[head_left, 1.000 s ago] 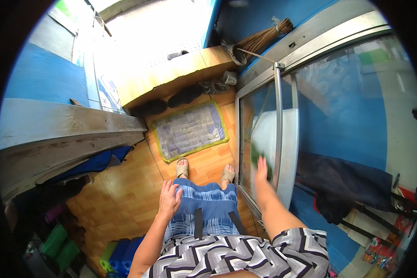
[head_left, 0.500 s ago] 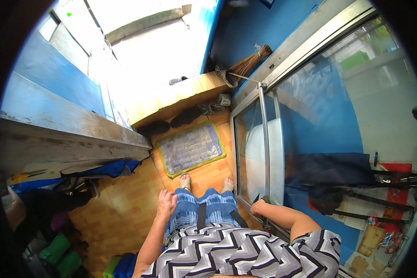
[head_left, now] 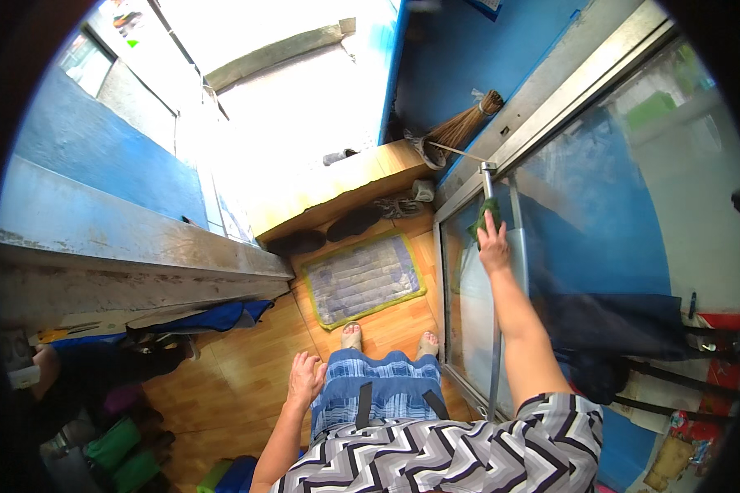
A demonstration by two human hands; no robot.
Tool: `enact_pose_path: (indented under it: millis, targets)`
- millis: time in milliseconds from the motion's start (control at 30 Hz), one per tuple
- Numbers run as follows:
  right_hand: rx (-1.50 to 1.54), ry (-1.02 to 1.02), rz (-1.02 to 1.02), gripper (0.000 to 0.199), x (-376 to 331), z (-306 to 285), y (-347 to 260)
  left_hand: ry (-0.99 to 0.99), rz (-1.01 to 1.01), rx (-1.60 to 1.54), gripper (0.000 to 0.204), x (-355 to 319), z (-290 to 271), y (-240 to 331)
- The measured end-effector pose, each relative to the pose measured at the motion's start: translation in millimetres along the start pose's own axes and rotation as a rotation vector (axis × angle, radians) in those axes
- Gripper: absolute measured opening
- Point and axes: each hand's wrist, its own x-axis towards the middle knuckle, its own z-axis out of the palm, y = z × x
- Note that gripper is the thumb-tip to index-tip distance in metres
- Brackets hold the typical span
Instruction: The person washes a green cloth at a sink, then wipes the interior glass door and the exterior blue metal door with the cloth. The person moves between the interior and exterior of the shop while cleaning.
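My right hand [head_left: 493, 245] is closed over a dark green cloth [head_left: 486, 215], which is pressed against the upper part of a long metal handle bar [head_left: 495, 361]. That bar runs along a glass door [head_left: 463, 279] in a metal frame, on my right. My right arm is stretched forward beside it. My left hand [head_left: 307, 378] hangs by my left thigh, its fingers loosely bent and apart, with nothing in it. Below me show my blue checked shorts and both feet in sandals.
A quilted mat with a yellow edge [head_left: 364, 279] lies ahead on the tiled floor. Dark footwear [head_left: 353, 222] lines the step [head_left: 345, 185] behind it. A stick broom [head_left: 467, 122] leans at the far right. At the left, a person in dark clothing [head_left: 99, 370] sits near a worn wall ledge.
My right hand has slid up and forward from the bar's lower end to near its top, taking the green cloth along. My left hand stays by my thigh. The view has shifted slightly.
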Motion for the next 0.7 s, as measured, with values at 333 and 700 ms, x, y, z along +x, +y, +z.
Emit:
enact_pose_path:
  millis: [333,700]
  targets:
    - [-0.080,-0.173,0.195,0.044,-39.8,-17.2,-17.6,-0.265,0.104,0.149,0.038,7.1,-10.0,2.9]
    - [-0.036,-0.550,0.428,0.044,-421.3,-153.6,-99.6,-0.260,0.457,0.175,0.040,86.4,-43.7,47.9]
